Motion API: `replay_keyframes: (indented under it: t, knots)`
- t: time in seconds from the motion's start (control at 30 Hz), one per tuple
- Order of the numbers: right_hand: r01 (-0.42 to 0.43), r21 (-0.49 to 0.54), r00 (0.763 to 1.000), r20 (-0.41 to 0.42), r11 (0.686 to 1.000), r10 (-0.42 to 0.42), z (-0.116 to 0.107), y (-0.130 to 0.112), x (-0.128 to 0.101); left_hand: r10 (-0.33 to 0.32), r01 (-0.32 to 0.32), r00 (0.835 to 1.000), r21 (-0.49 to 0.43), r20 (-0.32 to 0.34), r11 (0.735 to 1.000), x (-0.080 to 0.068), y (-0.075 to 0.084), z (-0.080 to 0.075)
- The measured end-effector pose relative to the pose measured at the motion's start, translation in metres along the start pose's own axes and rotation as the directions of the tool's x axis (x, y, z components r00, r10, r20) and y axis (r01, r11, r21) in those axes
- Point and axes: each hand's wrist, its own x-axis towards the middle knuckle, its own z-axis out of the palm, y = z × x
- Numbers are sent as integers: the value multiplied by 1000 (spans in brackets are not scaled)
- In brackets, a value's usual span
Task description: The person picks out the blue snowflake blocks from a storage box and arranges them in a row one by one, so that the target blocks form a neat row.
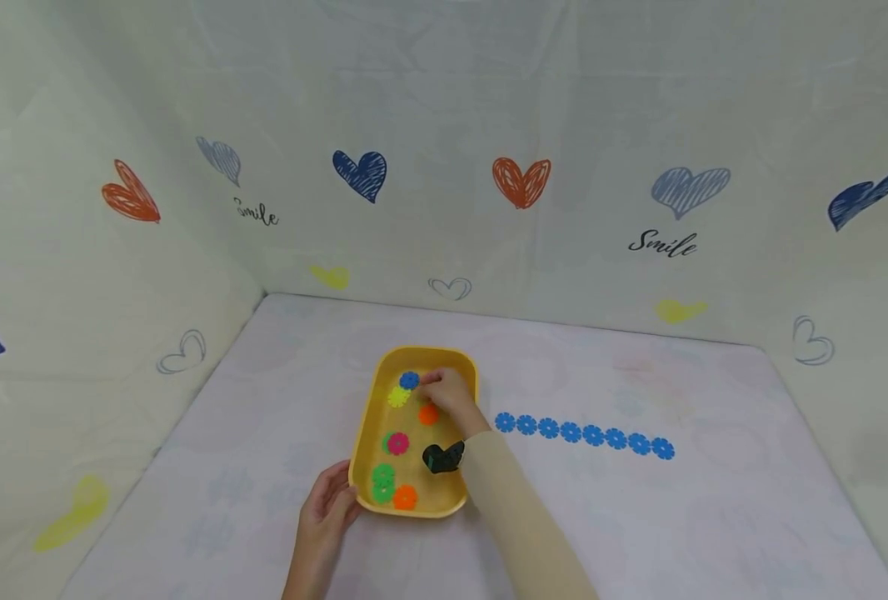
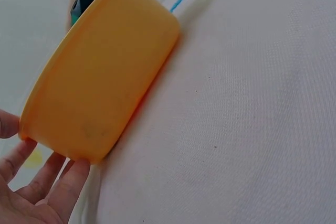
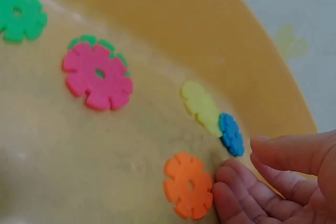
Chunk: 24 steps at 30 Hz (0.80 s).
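Observation:
A yellow tray (image 1: 468, 392) stands mid-table and holds several flower-shaped discs. My right hand (image 1: 435, 383) reaches into its far end, fingers loosely curled and holding nothing. In the right wrist view the right hand (image 3: 257, 166) has its fingertips just beside a blue disc (image 3: 231, 135), which overlaps a yellow disc (image 3: 201, 106). An orange disc (image 3: 189, 184) lies against the lower fingers. My left hand (image 1: 336, 497) rests against the tray's near left corner. In the left wrist view the left hand (image 2: 47, 182) has straight fingers under the tray wall (image 2: 105, 82).
A pink disc (image 3: 98, 75) lies on a green one, and another green disc (image 3: 21, 14) sits further along the tray. A row of several linked blue discs (image 1: 582, 434) lies on the white cloth right of the tray. Heart-printed cloth walls close in the back and left.

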Motion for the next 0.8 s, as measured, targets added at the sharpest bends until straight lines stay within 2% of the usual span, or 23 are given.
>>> replay_keyframes:
  t: [0.1,0.3,0.53,0.8]
  knots:
    - [-38,16,999,-30,999,38,3,2,4,-1,1,1000,2,2,1000,0,0,0]
    - [-35,24,995,-92,999,37,10,3,9,-10,10,1000,9,-1,1000,0,0,0]
    - [-3,-84,980,-201,996,-14,21,7,14,-11,11,1000,3,8,1000,1,-1,1]
    - [24,-135,977,-209,991,-52,21,7,13,-10,10,1000,15,7,1000,2,-1,0]
